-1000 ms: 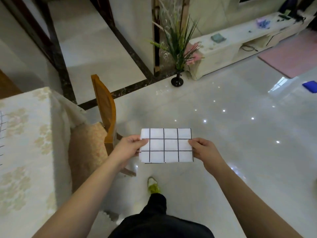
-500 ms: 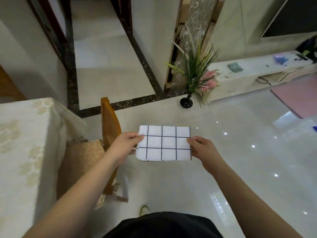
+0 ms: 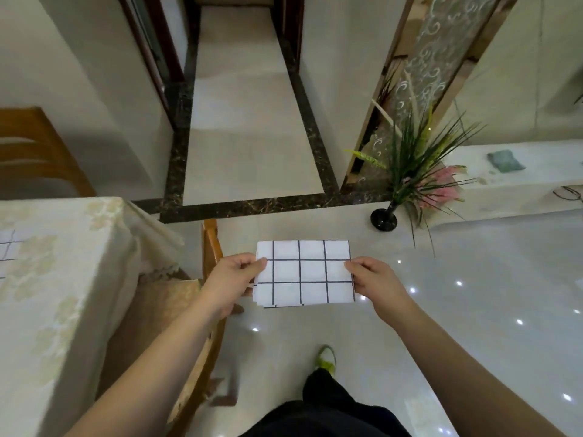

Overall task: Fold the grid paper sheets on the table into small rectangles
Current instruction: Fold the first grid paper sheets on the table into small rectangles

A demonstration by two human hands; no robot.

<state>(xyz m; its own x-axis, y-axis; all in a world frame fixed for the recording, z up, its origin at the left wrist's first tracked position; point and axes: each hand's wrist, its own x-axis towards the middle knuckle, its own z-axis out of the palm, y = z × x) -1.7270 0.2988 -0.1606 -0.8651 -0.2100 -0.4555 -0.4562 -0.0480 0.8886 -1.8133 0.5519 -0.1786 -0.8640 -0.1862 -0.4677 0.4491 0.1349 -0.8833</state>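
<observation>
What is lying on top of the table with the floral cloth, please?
On the table, at its left edge, lies a grid paper sheet; only a corner shows, the rest is cut off by the frame. The folded grid paper is held over the floor, not the table.

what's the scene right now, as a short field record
paper: folded grid paper, held in the air over the floor
left hand: left hand pinches its left edge
right hand: right hand pinches its right edge
table: table at left, another grid sheet on it
chair: chair beside the table
</observation>
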